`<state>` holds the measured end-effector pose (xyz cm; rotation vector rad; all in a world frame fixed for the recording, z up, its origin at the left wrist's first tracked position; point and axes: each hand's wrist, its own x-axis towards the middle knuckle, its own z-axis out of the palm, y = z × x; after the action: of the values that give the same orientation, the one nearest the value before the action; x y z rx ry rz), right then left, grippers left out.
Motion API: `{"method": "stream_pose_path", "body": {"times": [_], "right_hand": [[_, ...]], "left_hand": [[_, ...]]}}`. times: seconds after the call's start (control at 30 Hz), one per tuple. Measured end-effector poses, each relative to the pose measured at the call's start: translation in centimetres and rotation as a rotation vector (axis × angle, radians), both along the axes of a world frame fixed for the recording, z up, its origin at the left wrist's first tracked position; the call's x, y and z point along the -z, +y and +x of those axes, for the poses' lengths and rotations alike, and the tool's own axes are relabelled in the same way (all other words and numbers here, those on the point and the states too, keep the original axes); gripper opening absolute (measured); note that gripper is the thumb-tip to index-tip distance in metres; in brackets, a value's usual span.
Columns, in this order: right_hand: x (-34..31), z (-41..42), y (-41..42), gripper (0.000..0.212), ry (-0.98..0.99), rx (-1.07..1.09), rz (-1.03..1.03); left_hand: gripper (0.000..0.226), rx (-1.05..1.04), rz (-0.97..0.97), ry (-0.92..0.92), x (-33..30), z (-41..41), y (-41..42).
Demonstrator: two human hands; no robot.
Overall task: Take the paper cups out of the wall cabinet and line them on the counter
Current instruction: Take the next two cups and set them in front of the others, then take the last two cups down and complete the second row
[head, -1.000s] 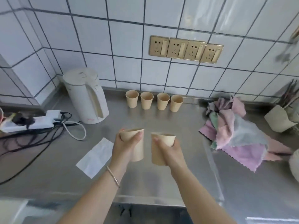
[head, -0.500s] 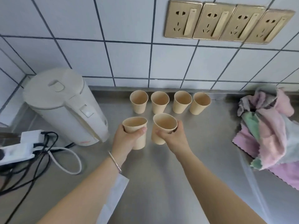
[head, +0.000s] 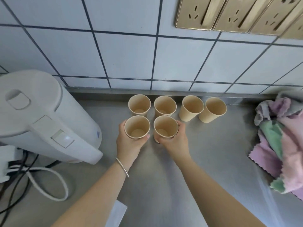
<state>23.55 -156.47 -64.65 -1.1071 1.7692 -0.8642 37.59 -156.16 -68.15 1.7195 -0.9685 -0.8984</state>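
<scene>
Several tan paper cups stand upright in a row (head: 177,108) along the back of the steel counter (head: 213,153), close to the tiled wall. My left hand (head: 129,143) is wrapped around another tan paper cup (head: 137,126), held upright just in front of the row's leftmost cup. My right hand (head: 173,141) grips a second cup (head: 166,126) beside it, in front of the row's second cup. The two held cups nearly touch each other. Their bases are hidden, so I cannot tell whether they rest on the counter.
A white electric kettle (head: 41,118) stands at the left, with a white cable (head: 49,182) and a power strip (head: 6,166) beside it. Pink, green and grey cloths (head: 282,141) lie piled at the right. Gold wall sockets (head: 237,13) sit above. A white paper sheet (head: 116,213) lies near my left forearm.
Both hands have carried their cups forward to just in front of the row by the wall. My head has come closer, so everything looks larger.
</scene>
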Motion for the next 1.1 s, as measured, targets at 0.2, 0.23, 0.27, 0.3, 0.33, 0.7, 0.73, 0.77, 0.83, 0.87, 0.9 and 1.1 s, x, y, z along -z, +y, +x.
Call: {"method": "stream_pose_path", "body": {"times": [0.2,0.23,0.27,0.3,0.33,0.7,0.73,0.77,0.83,0.87,0.9,1.1], "right_hand": [[0.4,0.3,0.3,0.058,0.043,-0.003,-0.008],[0.5,0.4,0.5,0.059,0.049,0.001,-0.002],[0.7,0.3,0.7,0.06,0.053,0.003,0.004],[0.9,0.2,0.9,0.064,0.06,0.0,0.013],[1.1,0.0,1.2,0.067,0.072,-0.007,0.024],[-0.2,-3.8,9.3,0.053,0.068,0.184,0.165],[-0.5,-4.7,10.5,0.051,0.048,0.217,0.169],[-1.0,-5.7,11.8,0.048,0.03,0.248,0.166],[-1.7,-7.9,14.9,0.043,0.01,0.305,0.154],[-2.1,-9.3,16.6,0.041,0.008,0.34,0.15],[-2.3,-10.8,18.5,0.039,0.006,0.382,0.147],[-4.4,-21.1,32.3,0.034,0.014,0.675,0.156]], "left_hand": [[0.076,-0.001,-0.023,-0.028,0.3,-0.3,0.2],[0.077,-0.007,-0.024,-0.024,0.3,-0.3,0.3],[0.078,-0.007,-0.024,-0.021,0.4,-0.2,0.4],[0.08,0.002,-0.017,-0.014,0.6,-0.2,0.5],[0.083,0.014,-0.009,0.003,0.7,-0.2,0.6],[0.048,-0.097,0.24,0.016,-0.6,-4.6,6.7],[0.041,-0.009,0.254,0.016,-1.3,-6.0,7.6],[0.035,0.094,0.264,0.006,-2.0,-7.5,8.6],[0.029,0.337,0.242,-0.066,-3.4,-10.7,10.6],[0.026,0.458,0.218,-0.107,-4.1,-12.5,11.8],[0.023,0.567,0.189,-0.128,-4.8,-14.4,13.1],[0.014,1.052,0.068,-0.137,-8.5,-26.7,23.4]]}}
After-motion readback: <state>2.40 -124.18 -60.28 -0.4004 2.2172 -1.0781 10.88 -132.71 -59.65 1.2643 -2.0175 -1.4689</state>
